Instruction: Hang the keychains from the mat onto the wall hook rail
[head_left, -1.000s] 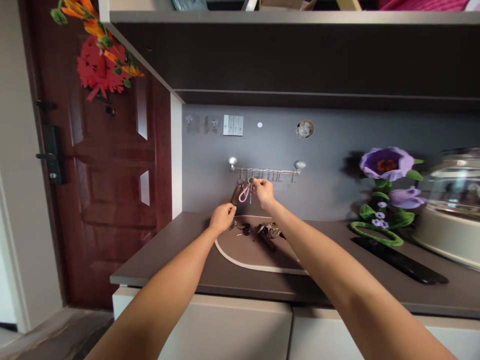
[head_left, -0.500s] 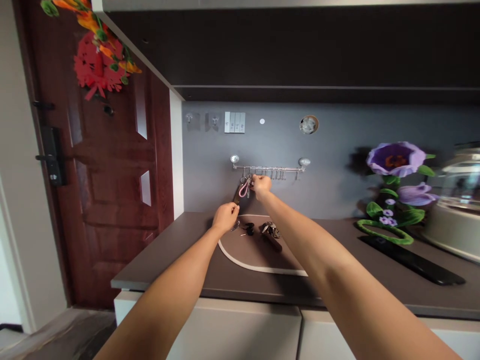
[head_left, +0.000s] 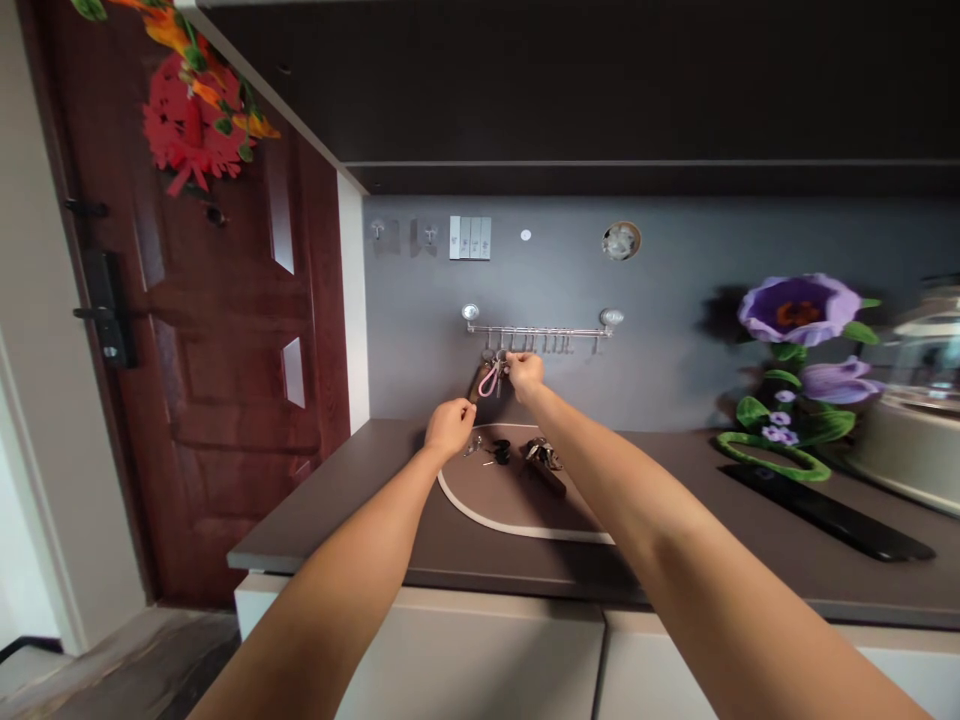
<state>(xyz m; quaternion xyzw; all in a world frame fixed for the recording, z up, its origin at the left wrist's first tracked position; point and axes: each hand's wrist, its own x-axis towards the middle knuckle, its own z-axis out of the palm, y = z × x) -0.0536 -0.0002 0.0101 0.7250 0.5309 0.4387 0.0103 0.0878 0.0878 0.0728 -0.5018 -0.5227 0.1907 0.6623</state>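
A metal hook rail (head_left: 540, 331) is fixed to the grey wall, and keys with a pink loop strap (head_left: 489, 380) hang just under its left hooks. My right hand (head_left: 526, 377) is closed in a pinch on the keys at the hooks; whether the ring sits on a hook is too small to tell. Below and to the left, my left hand (head_left: 450, 427) pinches the lower end of a long brown key fob (head_left: 478, 384) that hangs beside the pink strap. On the brown mat (head_left: 525, 512) under my hands lie a bunch of keys (head_left: 541, 453) and a black key fob (head_left: 501, 452).
Purple felt flowers (head_left: 799, 312), a long black object (head_left: 832, 515) and a glass-topped appliance (head_left: 907, 445) occupy the counter's right side. A dark cabinet (head_left: 570, 90) overhangs the rail. Left of the counter stands a dark red door (head_left: 225, 470).
The view has shifted slightly. Both hands stay at nearly the same place by the rail, still pinching the keys and the brown fob.
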